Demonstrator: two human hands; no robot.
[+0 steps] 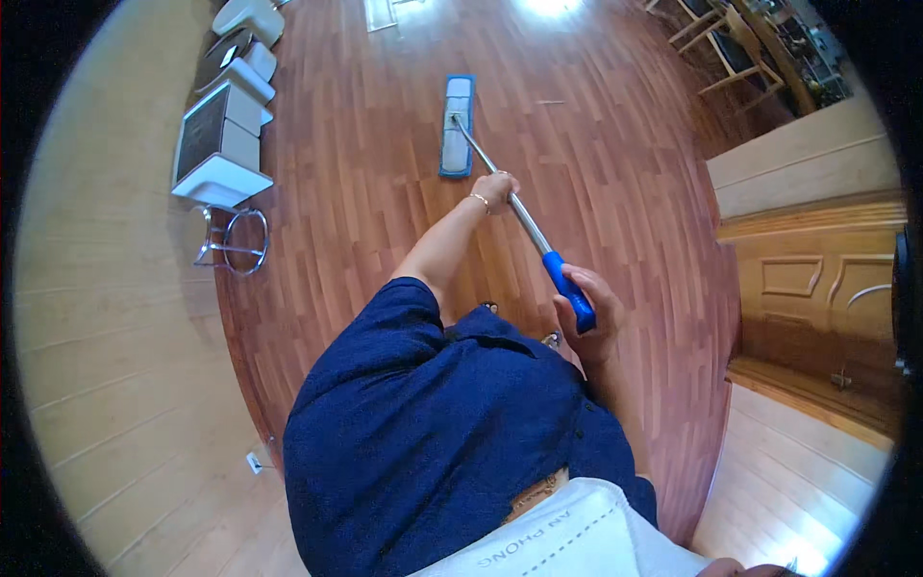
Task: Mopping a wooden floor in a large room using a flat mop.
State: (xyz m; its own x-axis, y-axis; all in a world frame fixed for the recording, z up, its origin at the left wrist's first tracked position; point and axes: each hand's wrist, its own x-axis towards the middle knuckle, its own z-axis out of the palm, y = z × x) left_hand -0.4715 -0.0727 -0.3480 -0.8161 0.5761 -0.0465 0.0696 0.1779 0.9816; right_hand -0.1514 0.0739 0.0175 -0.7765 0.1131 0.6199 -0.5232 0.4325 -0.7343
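Mop (531, 227) points ahead-left — its head (457, 152) (blue-rimmed) running straight forward.

At 10 o'clock I have a white cabinet (244, 146) with a dark top, and just below it, between 9 and 10, a chrome stand (229, 248) with a round ring. A white seat (252, 17) shows near 11. The pale left wall (115, 317) fills 9, with a white socket (254, 463) low at 8. Toward 2 I make out a wooden chair (733, 53) beside a wooden table (769, 50) carrying clutter too small for me to tell. A carved wooden door (793, 317) stands at 3.
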